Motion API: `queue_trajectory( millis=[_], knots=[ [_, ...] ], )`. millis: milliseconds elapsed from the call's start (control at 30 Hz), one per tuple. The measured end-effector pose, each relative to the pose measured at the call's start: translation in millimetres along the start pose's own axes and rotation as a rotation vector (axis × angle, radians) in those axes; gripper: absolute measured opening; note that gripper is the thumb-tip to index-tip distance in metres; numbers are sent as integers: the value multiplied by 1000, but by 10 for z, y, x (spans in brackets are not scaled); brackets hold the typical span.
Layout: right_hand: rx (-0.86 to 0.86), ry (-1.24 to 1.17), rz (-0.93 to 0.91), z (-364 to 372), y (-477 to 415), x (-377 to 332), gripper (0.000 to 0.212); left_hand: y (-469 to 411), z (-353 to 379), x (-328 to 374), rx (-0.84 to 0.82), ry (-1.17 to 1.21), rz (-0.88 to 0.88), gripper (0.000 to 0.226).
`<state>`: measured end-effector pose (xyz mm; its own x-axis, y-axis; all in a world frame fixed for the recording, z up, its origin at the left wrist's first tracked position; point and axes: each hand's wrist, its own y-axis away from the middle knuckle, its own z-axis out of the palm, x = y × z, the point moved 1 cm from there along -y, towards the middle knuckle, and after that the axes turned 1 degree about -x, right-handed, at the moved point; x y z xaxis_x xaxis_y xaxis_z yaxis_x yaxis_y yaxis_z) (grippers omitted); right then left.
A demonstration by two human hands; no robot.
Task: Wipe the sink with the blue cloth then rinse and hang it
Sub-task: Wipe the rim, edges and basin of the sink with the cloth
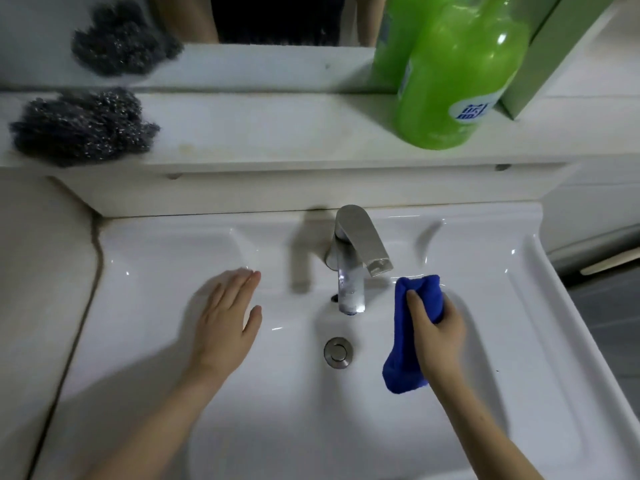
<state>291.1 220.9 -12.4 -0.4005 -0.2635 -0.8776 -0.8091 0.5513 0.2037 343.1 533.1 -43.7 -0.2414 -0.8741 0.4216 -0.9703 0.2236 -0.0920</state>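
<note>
Now: blue cloth [403, 336] looks soft, light, limp. It bunches easily, prob. heavier & drippy once wet, so best held bunched at mid-length. Right hand [438, 337] grips it round the middle, thumb pressed into the top fold. One end sticks up past the thumb, the other hangs below the palm, over the sink [519, 306] basin, just right of the tap [356, 258]. Left hand [225, 323] flat, fingers straight, at the basin's left side, holding nothing; contact w/ sink can't tell.

White ledge [259, 133] above the sink [519, 306], steel-wool scourer [83, 128] at its left end, green bottle [453, 81] upright at right
</note>
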Motion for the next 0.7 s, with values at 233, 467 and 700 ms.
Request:
queue_trajectory(
  millis=[233, 467, 700],
  knots=[
    [135, 294, -269, 60, -873, 5, 23, -416, 516, 405, -49, -125, 19, 60],
    [43, 525, -295, 700, -1049, -12, 29, -411, 824, 283, 16, -243, 6, 53],
    [-35, 592, -509, 318, -923, 207, 33, -425, 773, 320, -3, -236, -8, 54]
  ],
)
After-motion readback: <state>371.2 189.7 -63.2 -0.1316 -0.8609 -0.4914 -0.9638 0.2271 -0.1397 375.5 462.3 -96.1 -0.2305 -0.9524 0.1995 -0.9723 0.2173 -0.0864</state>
